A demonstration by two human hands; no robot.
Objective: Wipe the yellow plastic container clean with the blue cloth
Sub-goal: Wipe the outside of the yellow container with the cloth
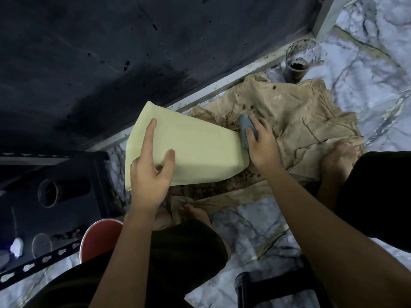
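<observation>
**Yellow container held on its side, blue cloth at its end**

Yellow plastic container point(191, 150) lies tipped on its side over a crumpled brown paper sheet point(295, 121) spread on the marble-patterned floor point(367, 70). Its broad pale face is turned up toward the camera, one end pointing to the dark wall panel point(100, 52) and the other toward the paper.

The left hand point(151, 174) rests on top of the container near its nearer edge, fingers spread wide and flat against the plastic, the index finger stretched up the face and the thumb pressed beside it. It steadies the container rather than wrapping round it.

The right hand point(262, 143) is at the container's right end, closed around the blue cloth point(245, 130), which is bunched and pressed against that end where plastic meets paper. Dark crumbs are scattered on the paper just beside the cloth and beneath the container's lower edge.

Both bare feet stand on the paper, one near each forearm. A soiled clear cup point(300, 61) stands beyond the paper by the wall frame. A red stool point(100, 238) sits at the lower left.
</observation>
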